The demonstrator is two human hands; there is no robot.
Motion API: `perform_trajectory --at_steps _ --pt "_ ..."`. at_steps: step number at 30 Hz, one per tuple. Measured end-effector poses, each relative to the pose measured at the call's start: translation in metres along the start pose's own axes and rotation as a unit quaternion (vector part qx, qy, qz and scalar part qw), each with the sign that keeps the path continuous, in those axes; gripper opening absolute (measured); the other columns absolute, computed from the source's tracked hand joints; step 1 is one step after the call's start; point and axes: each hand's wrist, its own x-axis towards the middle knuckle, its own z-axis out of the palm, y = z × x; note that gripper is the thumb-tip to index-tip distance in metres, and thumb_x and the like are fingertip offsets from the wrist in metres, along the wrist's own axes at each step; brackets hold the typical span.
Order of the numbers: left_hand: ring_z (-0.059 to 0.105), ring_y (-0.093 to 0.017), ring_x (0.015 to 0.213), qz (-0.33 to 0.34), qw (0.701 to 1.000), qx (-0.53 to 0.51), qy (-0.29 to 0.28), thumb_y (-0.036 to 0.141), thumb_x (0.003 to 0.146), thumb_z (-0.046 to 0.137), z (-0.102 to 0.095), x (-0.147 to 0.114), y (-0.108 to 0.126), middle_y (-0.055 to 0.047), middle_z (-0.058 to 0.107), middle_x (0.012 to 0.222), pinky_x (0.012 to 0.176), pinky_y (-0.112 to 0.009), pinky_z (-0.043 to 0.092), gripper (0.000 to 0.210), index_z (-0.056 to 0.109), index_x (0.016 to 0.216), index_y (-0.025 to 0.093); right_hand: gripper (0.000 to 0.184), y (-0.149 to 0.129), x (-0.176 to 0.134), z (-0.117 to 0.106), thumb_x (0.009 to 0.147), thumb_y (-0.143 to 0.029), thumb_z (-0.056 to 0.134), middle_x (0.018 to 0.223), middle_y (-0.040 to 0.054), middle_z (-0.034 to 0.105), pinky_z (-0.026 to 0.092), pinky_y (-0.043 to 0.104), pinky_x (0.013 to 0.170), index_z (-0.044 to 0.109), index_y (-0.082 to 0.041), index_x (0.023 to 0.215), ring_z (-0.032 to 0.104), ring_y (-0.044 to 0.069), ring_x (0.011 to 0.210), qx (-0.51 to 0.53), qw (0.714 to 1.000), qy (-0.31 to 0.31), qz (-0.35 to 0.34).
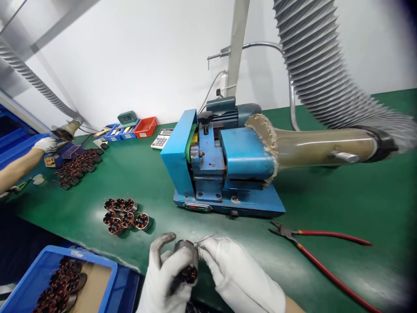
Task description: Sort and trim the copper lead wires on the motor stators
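Note:
Both my hands wear white gloves at the table's near edge. My left hand (167, 276) grips a small motor stator (186, 261) with copper windings, metal ring upward. My right hand (239, 274) pinches thin wire leads (205, 240) that stick out of the stator's top. A blue bench machine (221, 167) stands just behind my hands on the green table (342, 204). Red-handled cutters (322, 252) lie to the right of my right hand.
Several wound stators (125, 216) sit grouped left of my hands; more fill a blue bin (61, 284) at lower left. A grey ribbed duct (322, 74) feeds the machine. Far left, another person's gloved hand (47, 144) works beside a pile of stators (78, 167). Calculator (162, 139) and small trays (145, 127) stand behind.

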Motion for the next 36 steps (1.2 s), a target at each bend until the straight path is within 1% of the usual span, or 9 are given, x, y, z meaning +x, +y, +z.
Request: perform_trajectory --at_steps 5,10,13,15,20,23,28,33,36 --pt "0.056 -0.02 0.097 -0.132 0.985 -0.07 0.089 0.012 0.065 0.058 0.013 0.0 0.005 -0.007 0.049 0.104 0.078 -0.031 0.051 0.035 0.05 0.098 0.022 0.024 -0.003 -0.002 -0.008 0.087 -0.023 0.031 0.063 -0.0006 0.052 0.032 0.023 0.055 0.044 -0.021 0.067 0.048 0.014 0.059 0.1 0.995 0.002 0.002" --pt "0.057 -0.023 0.1 -0.149 0.976 -0.152 -0.039 0.014 0.064 0.066 0.011 0.0 -0.007 -0.007 0.057 0.109 0.084 -0.034 0.05 0.049 0.053 0.11 0.025 0.026 0.005 0.0 -0.011 0.087 -0.028 0.033 0.06 -0.0038 0.045 0.032 0.02 0.052 0.037 -0.02 0.062 0.043 0.011 0.057 0.237 0.97 -0.053 0.003" --pt "0.055 -0.026 0.105 -0.166 0.943 -0.273 -0.091 0.025 0.072 0.064 0.001 0.002 -0.008 -0.009 0.055 0.116 0.084 -0.036 0.049 0.028 0.06 0.099 0.022 0.026 0.009 -0.001 -0.008 0.088 -0.029 0.033 0.063 -0.0027 0.048 0.032 0.022 0.054 0.041 -0.02 0.066 0.046 0.012 0.06 0.178 0.983 -0.04 0.005" --pt "0.053 -0.026 0.107 -0.129 0.951 -0.265 -0.094 0.024 0.075 0.059 -0.004 0.006 -0.005 -0.007 0.057 0.113 0.087 -0.036 0.048 0.011 0.064 0.085 0.022 0.024 0.008 -0.002 -0.007 0.088 -0.028 0.033 0.065 -0.0017 0.051 0.033 0.023 0.057 0.045 -0.021 0.068 0.048 0.013 0.062 0.126 0.992 -0.022 -0.001" --pt "0.047 -0.026 0.11 -0.078 0.996 -0.027 -0.039 0.015 0.067 0.064 -0.001 0.007 0.0 -0.009 0.045 0.116 0.088 -0.04 0.046 0.051 0.049 0.114 0.027 0.025 0.006 0.0 -0.007 0.09 -0.023 0.033 0.066 -0.001 0.055 0.033 0.022 0.056 0.048 -0.02 0.07 0.05 0.013 0.06 0.097 0.995 -0.007 -0.013" --pt "0.048 -0.023 0.106 -0.055 0.997 -0.028 -0.04 0.011 0.069 0.06 0.008 0.004 -0.001 -0.007 0.044 0.111 0.085 -0.037 0.047 0.046 0.048 0.11 0.028 0.024 0.007 0.002 -0.004 0.09 -0.02 0.033 0.066 -0.0003 0.057 0.031 0.022 0.054 0.048 -0.02 0.071 0.051 0.013 0.059 0.071 0.997 -0.003 -0.016" --pt "0.052 -0.019 0.097 -0.17 0.978 -0.124 -0.011 0.007 0.07 0.054 0.018 -0.002 0.001 -0.004 0.049 0.096 0.079 -0.032 0.049 0.023 0.046 0.086 0.022 0.022 0.008 0.003 0.004 0.087 -0.022 0.034 0.062 0.0027 0.054 0.029 0.026 0.053 0.05 -0.019 0.073 0.05 0.017 0.058 -0.047 0.999 -0.017 -0.005" --pt "0.049 -0.022 0.105 -0.093 0.995 0.016 -0.03 0.005 0.069 0.051 0.021 -0.014 -0.008 -0.009 0.045 0.108 0.086 -0.038 0.046 0.046 0.044 0.112 0.022 0.023 0.02 0.014 0.012 0.086 -0.024 0.031 0.051 -0.0051 0.039 0.033 0.019 0.045 0.047 -0.018 0.07 0.043 0.01 0.047 0.175 0.968 -0.181 0.02" --pt "0.046 -0.023 0.111 -0.049 0.996 0.047 -0.059 0.002 0.071 0.048 0.03 -0.021 -0.022 -0.007 0.051 0.105 0.09 -0.042 0.043 0.039 0.05 0.104 0.023 0.025 0.029 0.027 0.019 0.084 -0.021 0.029 0.041 -0.0081 0.03 0.033 0.018 0.039 0.05 -0.017 0.071 0.036 0.01 0.037 0.165 0.944 -0.284 0.024"
